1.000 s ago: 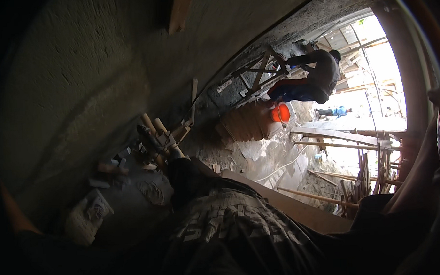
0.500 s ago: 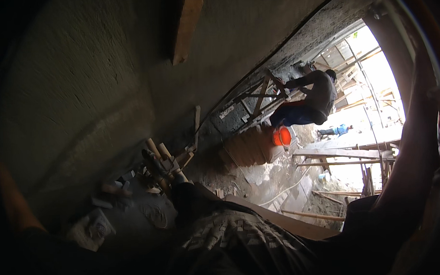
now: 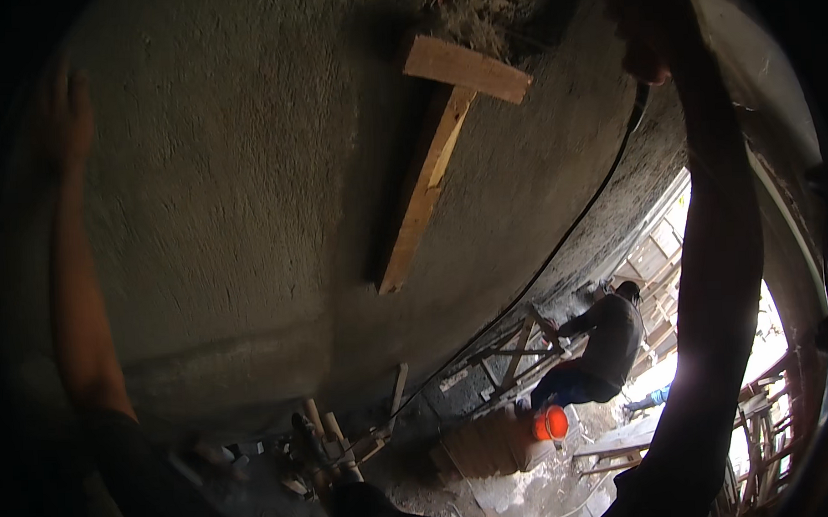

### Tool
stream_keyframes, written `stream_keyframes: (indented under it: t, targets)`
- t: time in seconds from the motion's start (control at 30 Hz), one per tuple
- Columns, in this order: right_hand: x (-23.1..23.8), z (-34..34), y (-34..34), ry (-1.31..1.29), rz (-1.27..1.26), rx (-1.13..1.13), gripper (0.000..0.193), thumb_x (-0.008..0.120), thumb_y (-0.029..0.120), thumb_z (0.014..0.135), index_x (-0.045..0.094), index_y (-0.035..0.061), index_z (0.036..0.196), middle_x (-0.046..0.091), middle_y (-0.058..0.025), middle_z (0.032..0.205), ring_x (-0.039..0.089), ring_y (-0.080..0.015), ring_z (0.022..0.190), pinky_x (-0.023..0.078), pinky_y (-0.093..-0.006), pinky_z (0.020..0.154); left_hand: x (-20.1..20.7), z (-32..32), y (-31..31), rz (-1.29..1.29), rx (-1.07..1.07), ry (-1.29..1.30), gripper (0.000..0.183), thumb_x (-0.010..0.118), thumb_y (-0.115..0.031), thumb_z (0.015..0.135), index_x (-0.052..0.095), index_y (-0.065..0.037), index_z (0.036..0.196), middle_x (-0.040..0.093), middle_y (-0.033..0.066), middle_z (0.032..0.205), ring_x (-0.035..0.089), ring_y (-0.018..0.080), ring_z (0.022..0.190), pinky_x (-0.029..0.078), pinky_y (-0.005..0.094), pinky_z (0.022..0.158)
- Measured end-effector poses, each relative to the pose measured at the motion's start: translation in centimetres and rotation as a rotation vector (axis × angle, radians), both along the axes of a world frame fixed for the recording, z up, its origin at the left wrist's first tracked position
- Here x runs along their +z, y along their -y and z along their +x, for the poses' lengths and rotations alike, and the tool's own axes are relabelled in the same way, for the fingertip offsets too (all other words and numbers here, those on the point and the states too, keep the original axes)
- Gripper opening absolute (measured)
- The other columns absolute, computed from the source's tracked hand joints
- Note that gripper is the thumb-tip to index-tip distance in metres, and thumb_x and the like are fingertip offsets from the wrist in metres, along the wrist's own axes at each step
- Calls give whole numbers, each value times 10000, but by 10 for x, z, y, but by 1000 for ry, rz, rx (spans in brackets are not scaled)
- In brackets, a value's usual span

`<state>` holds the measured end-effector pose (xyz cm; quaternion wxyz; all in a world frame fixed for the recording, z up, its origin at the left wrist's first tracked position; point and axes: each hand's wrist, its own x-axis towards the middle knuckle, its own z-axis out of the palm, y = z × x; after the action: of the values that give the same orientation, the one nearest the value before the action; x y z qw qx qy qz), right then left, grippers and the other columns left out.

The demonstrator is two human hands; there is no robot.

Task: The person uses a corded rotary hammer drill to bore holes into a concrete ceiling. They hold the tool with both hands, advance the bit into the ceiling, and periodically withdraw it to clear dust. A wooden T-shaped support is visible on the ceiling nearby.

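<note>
Rough grey wall (image 3: 221,220) takes up most of the view, from beyond the left arm across to the far right; both arms are raised along it. Co-worker (image 3: 609,352), far right, bends over a wooden frame (image 3: 526,346) set low against the wall, probably stood there so the wall can bear its weight. T-shaped timber (image 3: 425,190) lies between the two arms, its short crosspiece over the upper end of a longer stem; judged to be a brace or prop, though its fixing does not show. Black cable (image 3: 628,134) runs from the right hand down along the wall toward the frame, perhaps kept close to the wall to stay off the cluttered ground. Orange bucket (image 3: 552,424) sits just beside the co-worker's legs, presumably within easy reach. Left hand (image 3: 70,115): fingers extended and apart, palm seemingly laid flat on the wall, likely for steadiness; nothing seen in it. Right hand (image 3: 646,63): high on the right, in shadow, fingers apparently curled where the cable meets them; cannot tell whether they clamp it or merely touch it.
</note>
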<state>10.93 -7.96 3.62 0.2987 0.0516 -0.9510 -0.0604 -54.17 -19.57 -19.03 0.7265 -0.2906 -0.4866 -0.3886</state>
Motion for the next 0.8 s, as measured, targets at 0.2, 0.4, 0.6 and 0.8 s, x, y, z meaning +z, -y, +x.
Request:
stream_keyframes:
  t: [0.2, 0.4, 0.6, 0.8]
  targets:
    - [-12, 23, 12, -322, -28, -584, 432, 730, 415, 976, 679, 79, 1242, 683, -18, 814, 639, -106, 643, 528, -280, 562, 2, 43, 2, 77, 49, 30, 563, 372, -591, 1105, 301, -463, 1649, 303, 62, 1734, 329, 324, 1577, 229, 599, 1271]
    - [-45, 5, 32, -573, -125, -626, 488, 769, 421, 953, 635, 98, 1294, 676, -9, 773, 630, -88, 576, 525, -272, 479, -3, 53, 7, 37, 65, 131, 576, 320, -592, 1104, 253, -468, 1662, 235, 43, 1760, 307, 332, 1586, 163, 641, 1279]
    - [-34, 4, 3, -623, 91, -634, 490, 793, 421, 932, 638, 94, 1262, 683, -28, 776, 636, -98, 559, 526, -274, 461, -3, 57, 7, 31, 22, 166, 577, 298, -592, 1107, 251, -462, 1667, 225, 44, 1764, 244, 308, 1614, 143, 623, 1287]
    - [-41, 12, -15, -634, 82, -563, 504, 813, 428, 914, 635, 76, 1227, 669, -31, 756, 626, -100, 542, 516, -273, 452, -5, 60, 9, 6, -23, 152, 591, 298, -613, 1099, 246, -459, 1667, 214, 49, 1767, 215, 316, 1621, 107, 619, 1297]
